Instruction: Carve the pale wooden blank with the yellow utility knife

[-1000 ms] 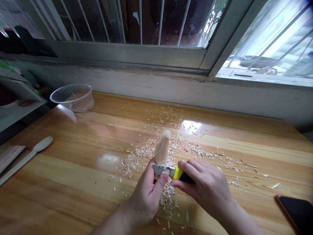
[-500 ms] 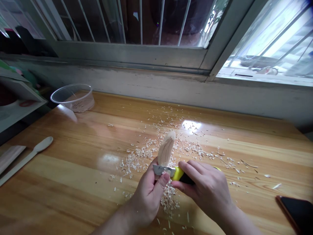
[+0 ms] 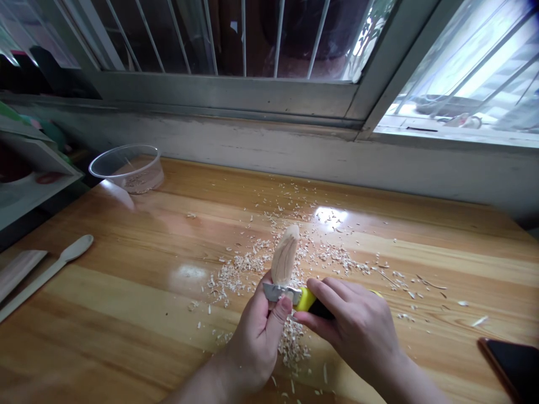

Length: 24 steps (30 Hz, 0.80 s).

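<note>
My left hand [image 3: 256, 336] is closed round the lower part of a pale piece of carved wood [image 3: 285, 257]. The wood's rounded upper end points up and away from me, with dark grain lines on its face. In my right hand [image 3: 357, 320] is a utility knife [image 3: 309, 302] with a yellow and black handle. Its short metal blade lies across the wood just above my left thumb, which rests close against the blade. The wood's lower end is hidden by my left hand. Wood shavings [image 3: 292, 342] lie beneath and beyond both hands.
A wooden spoon [image 3: 78, 247] and a flat wooden piece [image 3: 19, 272] lie at the left. A clear plastic tub [image 3: 145, 178] with some shavings stands at the back left. A phone [image 3: 511, 365] sits at the right edge. Beyond the table [image 3: 126, 280] is a barred window.
The carved wood has tilted very slightly in my left hand. The knife and both hands stay almost where they were; the whole view has shifted a little.
</note>
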Tool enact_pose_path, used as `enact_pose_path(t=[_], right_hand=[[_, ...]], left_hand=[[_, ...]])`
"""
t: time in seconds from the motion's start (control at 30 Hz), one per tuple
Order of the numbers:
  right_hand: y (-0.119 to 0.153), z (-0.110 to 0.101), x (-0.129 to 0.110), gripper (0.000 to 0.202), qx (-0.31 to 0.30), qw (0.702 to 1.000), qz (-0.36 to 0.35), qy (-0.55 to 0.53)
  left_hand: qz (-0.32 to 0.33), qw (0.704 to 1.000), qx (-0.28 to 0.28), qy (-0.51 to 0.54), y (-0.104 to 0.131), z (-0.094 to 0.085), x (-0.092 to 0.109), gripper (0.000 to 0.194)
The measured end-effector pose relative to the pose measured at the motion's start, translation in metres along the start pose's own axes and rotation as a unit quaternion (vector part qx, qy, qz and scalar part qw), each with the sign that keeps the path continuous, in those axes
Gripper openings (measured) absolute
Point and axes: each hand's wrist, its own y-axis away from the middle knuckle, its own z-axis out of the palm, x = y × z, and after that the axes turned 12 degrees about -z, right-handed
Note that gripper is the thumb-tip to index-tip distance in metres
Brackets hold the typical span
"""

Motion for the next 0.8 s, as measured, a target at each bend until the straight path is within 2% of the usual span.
enact_pose_path(t=[0.1,0.3,0.47,0.63,0.8], right_hand=[[-0.0002,0.0008,-0.0006,0.046,0.007,1.0,-0.002,0.006],[0.0004,0.0027,0.0038,0.054,-0.023,0.997,-0.002,-0.074],[0.0025,0.0024,0.0041,0.053,-0.03,0.997,0.005,-0.067],[0.0019,0.0028,0.0023,0.049,-0.001,1.0,0.01,-0.015],[0.0002,0.0015,0.004,0.052,-0.005,0.999,-0.004,-0.053]], left_hand=[[-0.006,1.0,-0.001,-0.005,0.0015,0.0009,0.0,0.035],[-0.008,0.999,-0.033,0.025,0.0047,0.0004,0.003,0.048],[0.002,1.0,-0.026,0.007,0.0021,-0.0007,0.0021,0.038],[0.004,1.0,-0.001,0.025,0.0001,0.0011,-0.0006,0.03],[-0.005,0.999,-0.005,0.047,0.0018,0.0023,0.0009,0.03]])
